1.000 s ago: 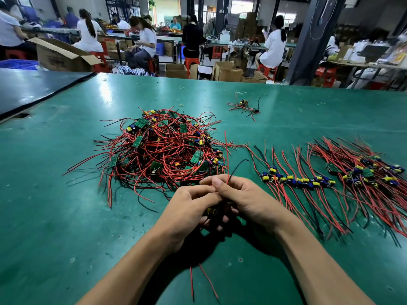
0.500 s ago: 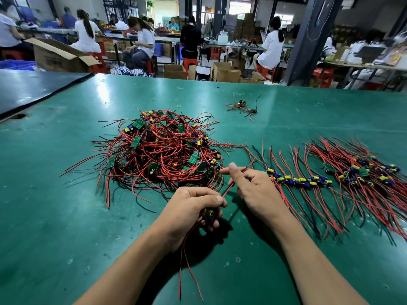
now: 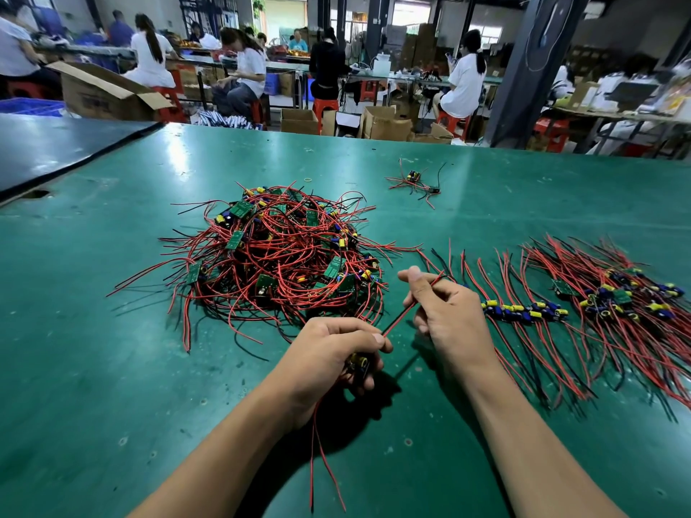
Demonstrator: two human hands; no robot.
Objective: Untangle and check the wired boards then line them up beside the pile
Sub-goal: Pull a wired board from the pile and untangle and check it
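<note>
A tangled pile [image 3: 276, 256] of small green boards with red and black wires lies on the green table [image 3: 112, 368]. My left hand [image 3: 332, 349] grips one wired board [image 3: 359, 362] with a yellow part, low in front of the pile; two red wires hang below the wrist. My right hand [image 3: 445, 312] pinches that board's red and black wires [image 3: 402, 315] and holds them stretched up to the right. A row of boards [image 3: 523, 312] with straightened wires lies to the right, ending in a denser bunch [image 3: 628, 293].
A separate small wired board [image 3: 415, 181] lies farther back on the table. A darker table [image 3: 56, 151] adjoins at the left. Beyond the far edge are cardboard boxes [image 3: 385, 125], red stools and several seated people at other benches.
My hands have parted: the right hand moved up and to the right, drawing the wires taut, while the left hand stayed low with the board. More red wire now hangs below the left wrist.
</note>
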